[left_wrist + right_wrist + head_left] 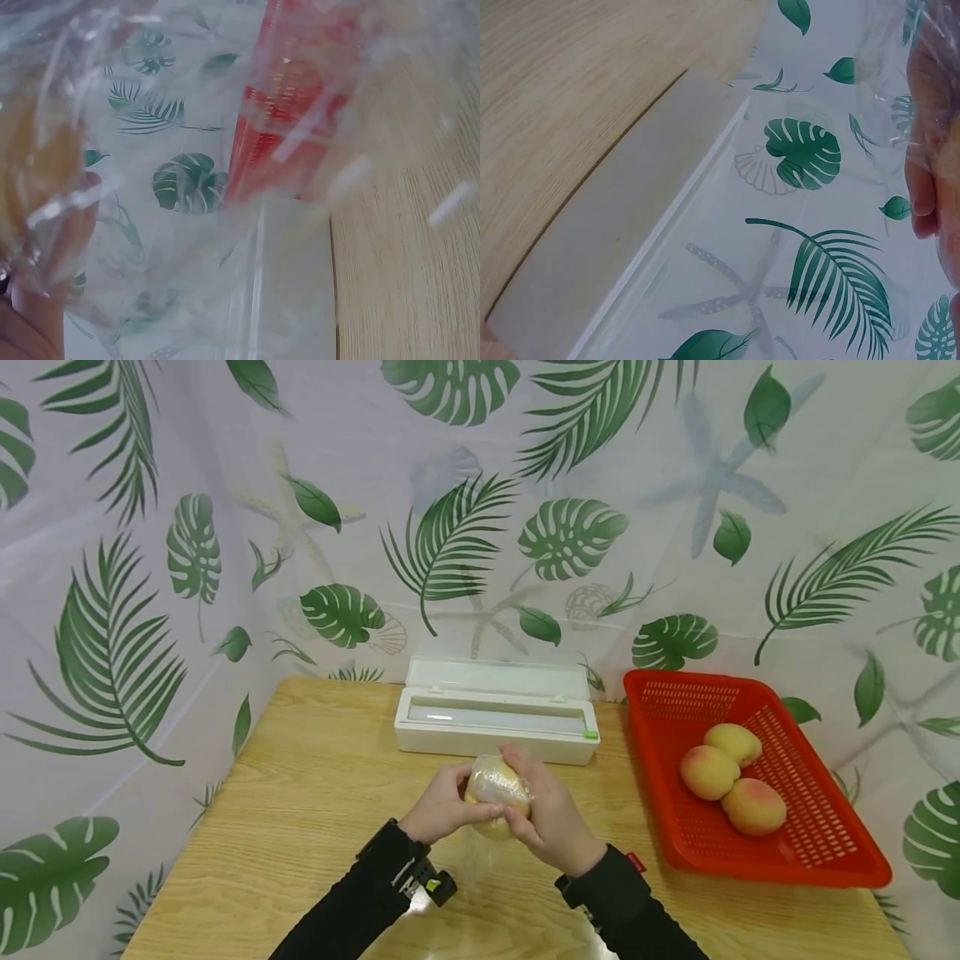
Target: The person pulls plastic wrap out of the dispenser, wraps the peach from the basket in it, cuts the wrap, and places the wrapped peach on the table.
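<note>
A yellowish peach (498,789) with clear plastic film over it is held up between both hands, in front of the white box. The left hand (444,806) grips its left side, thumb across the front. On the right side the right hand (553,817) curls round it, its thumb near the left one. Loose film (300,150) spreads across the left wrist view, with the peach (37,165) at that view's left edge. In the right wrist view, film (892,82) hangs by fingers (922,172) at the right edge.
A white film box (495,745) with its lid raised stands at the back of the wooden table (322,777). To the right, a red basket (675,852) holds three peaches (709,772). Behind the table hangs a leaf-patterned cloth (465,435).
</note>
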